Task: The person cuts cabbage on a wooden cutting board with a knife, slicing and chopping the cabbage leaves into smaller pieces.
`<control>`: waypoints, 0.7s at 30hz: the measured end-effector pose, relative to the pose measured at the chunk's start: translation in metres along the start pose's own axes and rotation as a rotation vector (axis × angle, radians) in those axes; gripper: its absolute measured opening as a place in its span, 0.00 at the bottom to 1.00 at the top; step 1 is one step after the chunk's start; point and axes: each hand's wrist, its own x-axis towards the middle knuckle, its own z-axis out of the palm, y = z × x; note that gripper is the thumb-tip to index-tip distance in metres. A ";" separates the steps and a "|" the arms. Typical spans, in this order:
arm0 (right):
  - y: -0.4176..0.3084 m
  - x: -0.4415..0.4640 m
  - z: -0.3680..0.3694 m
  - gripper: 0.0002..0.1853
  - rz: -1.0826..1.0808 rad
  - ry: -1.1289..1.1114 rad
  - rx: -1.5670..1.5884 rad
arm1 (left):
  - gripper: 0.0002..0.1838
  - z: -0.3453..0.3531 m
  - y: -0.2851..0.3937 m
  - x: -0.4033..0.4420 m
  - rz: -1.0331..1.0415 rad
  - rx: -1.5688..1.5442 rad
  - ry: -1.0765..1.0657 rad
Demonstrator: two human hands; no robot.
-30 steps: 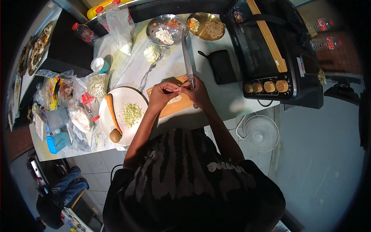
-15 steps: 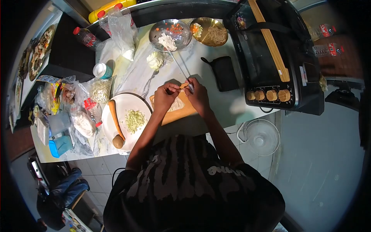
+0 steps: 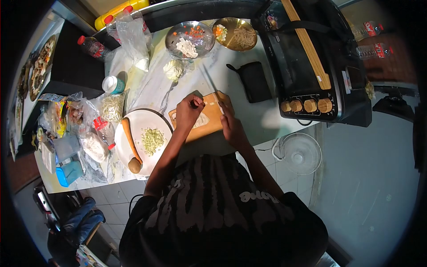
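Note:
My right hand (image 3: 231, 123) is closed around the handle of a knife (image 3: 211, 83), its thin blade pointing up and away over the far edge of the wooden cutting board (image 3: 214, 125). Above the board's left part, my left hand (image 3: 188, 110) has its fingers curled together; whatever they may hold is too small to make out. A pale, whitish piece of food (image 3: 203, 119) lies on the board beside that hand. A few small pale bits show near the board's far side.
Left of the board, a white plate (image 3: 126, 153) bears chopped green pieces (image 3: 152, 141) and a wooden spoon (image 3: 130, 138). Two metal plates, a cabbage piece (image 3: 173, 70) and a black pouch (image 3: 254, 83) lie beyond. A black oven (image 3: 307, 62) stands right; bags and bottles crowd the left.
The knife and my right hand have swung away from my left hand, towards the board's right side. My hands were close together before. The whole view has shifted slightly.

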 end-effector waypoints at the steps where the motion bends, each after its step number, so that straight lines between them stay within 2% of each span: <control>1: 0.001 -0.009 0.001 0.23 -0.013 -0.027 0.005 | 0.06 0.000 0.000 0.000 -0.012 0.008 0.002; 2: 0.002 -0.017 0.001 0.26 -0.027 -0.054 0.012 | 0.06 -0.001 0.001 -0.001 -0.023 0.016 0.003; 6: 0.017 -0.035 0.017 0.26 0.047 -0.107 0.010 | 0.07 -0.002 0.001 -0.001 -0.068 0.055 -0.031; 12: 0.036 -0.041 0.029 0.24 -0.074 -0.012 0.045 | 0.10 -0.002 0.004 0.000 -0.064 0.072 -0.028; 14: 0.026 -0.042 0.023 0.24 0.054 -0.090 0.009 | 0.10 -0.003 0.006 0.001 -0.051 0.096 -0.007; 21: 0.038 -0.041 0.031 0.24 0.016 -0.055 0.008 | 0.10 -0.004 0.005 0.005 -0.063 0.086 -0.031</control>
